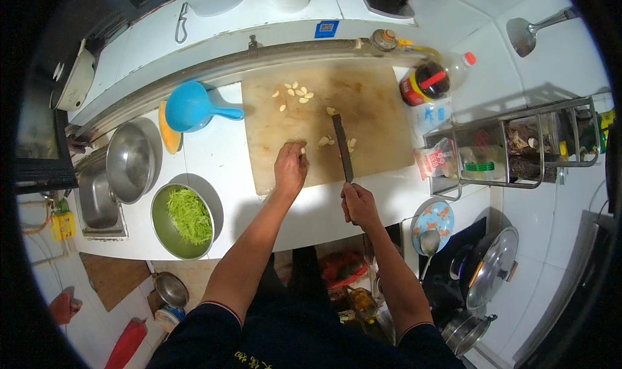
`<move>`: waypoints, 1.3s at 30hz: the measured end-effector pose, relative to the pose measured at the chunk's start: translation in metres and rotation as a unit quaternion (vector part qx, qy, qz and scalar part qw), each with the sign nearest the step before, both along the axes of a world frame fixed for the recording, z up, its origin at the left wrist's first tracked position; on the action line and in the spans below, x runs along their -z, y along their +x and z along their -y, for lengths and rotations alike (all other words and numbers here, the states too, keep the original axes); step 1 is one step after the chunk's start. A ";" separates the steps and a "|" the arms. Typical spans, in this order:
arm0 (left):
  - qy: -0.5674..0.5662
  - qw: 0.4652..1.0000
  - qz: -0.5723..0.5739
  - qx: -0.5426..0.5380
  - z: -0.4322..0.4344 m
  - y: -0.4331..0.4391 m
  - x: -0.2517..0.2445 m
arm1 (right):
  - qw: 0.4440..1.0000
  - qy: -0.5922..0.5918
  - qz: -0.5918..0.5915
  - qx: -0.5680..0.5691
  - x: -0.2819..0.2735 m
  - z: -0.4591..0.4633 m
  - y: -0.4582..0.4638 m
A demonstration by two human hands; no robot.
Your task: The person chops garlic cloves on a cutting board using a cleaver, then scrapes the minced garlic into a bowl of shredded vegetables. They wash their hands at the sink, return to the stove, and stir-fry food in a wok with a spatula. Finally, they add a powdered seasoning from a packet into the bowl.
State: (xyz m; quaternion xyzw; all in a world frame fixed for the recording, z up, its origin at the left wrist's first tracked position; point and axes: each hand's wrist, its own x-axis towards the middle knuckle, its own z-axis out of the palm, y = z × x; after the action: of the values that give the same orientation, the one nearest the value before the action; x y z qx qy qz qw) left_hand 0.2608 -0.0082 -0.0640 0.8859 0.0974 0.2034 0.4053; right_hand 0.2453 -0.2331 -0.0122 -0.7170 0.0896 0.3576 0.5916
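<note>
My right hand point(358, 204) is closed round the handle of a kitchen knife point(343, 148), whose blade extends over the cutting board point(272, 131) with its edge down. My left hand point(291, 167) rests on the near part of the board, fingertips together at a small pale piece, apparently a garlic clove point(302, 151). Several peeled garlic cloves point(301, 92) lie near the board's far edge. One more piece point(331, 111) is by the knife's tip. Flattened or cut garlic pieces point(324, 140) lie on both sides of the blade.
Left of the board are a blue plastic dipper point(187, 107), a metal bowl point(130, 162), a bowl of shredded green vegetable point(190, 218) and a sink point(97, 199). At right stand a sauce bottle point(417, 88), a metal rack point(454, 160) and a lidded pan point(493, 267) on the stove.
</note>
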 end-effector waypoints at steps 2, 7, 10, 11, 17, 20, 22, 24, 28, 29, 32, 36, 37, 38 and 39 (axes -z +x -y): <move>-0.005 1.000 0.013 0.009 0.010 0.013 0.005 | 0.996 0.051 -0.064 0.041 -0.016 0.002 0.005; 0.000 0.999 0.008 0.040 0.026 0.035 -0.004 | 0.981 0.116 -0.117 0.101 -0.021 0.014 0.005; -0.011 0.999 0.007 0.035 0.024 0.036 0.006 | 0.982 0.097 -0.117 0.113 -0.021 0.016 0.003; -0.020 1.000 0.009 0.022 0.019 0.034 0.011 | 0.985 0.092 -0.111 0.099 -0.021 0.017 0.002; 0.000 0.997 -0.043 -0.060 -0.012 0.025 -0.005 | 0.998 0.032 -0.049 0.021 -0.015 0.013 -0.010; -0.075 0.990 -0.082 -0.082 -0.024 0.022 -0.013 | 0.992 -0.087 0.087 -0.037 -0.006 0.001 -0.016; -0.106 0.985 -0.091 -0.099 -0.033 0.020 -0.013 | 0.934 -0.212 0.270 -0.098 0.001 -0.008 -0.017; -0.181 0.967 -0.043 -0.174 -0.041 0.011 -0.017 | 0.900 -0.268 0.321 -0.121 0.004 -0.020 -0.016; -0.262 0.932 0.001 -0.250 -0.050 -0.018 -0.030 | 0.885 -0.238 0.391 -0.083 -0.027 -0.055 -0.005; -0.268 0.927 0.006 -0.262 -0.052 -0.025 -0.032 | 0.871 -0.250 0.412 -0.100 -0.018 -0.059 -0.004; -0.249 0.932 -0.016 -0.263 -0.045 -0.037 -0.036 | 0.827 -0.325 0.429 -0.163 0.026 -0.059 -0.001; -0.207 0.952 -0.087 -0.210 -0.035 -0.045 -0.025 | 0.809 -0.403 0.355 -0.238 0.039 -0.061 -0.001; -0.205 0.955 -0.095 -0.190 -0.031 -0.044 -0.019 | 0.815 -0.401 0.345 -0.238 0.035 -0.060 -0.001; -0.188 0.961 -0.117 -0.163 -0.029 -0.039 -0.013 | 0.839 -0.362 0.348 -0.212 0.033 -0.056 -0.003; -0.147 0.971 -0.120 -0.146 -0.026 -0.033 -0.012 | 0.861 -0.321 0.349 -0.185 0.030 -0.051 -0.005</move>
State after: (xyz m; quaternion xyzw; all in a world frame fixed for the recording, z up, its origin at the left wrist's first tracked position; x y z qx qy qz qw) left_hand 0.2277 0.0182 -0.0519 0.8105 0.3029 0.1360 0.4825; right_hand 0.2401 -0.1818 -0.0418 -0.9487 -0.1471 0.1378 0.2438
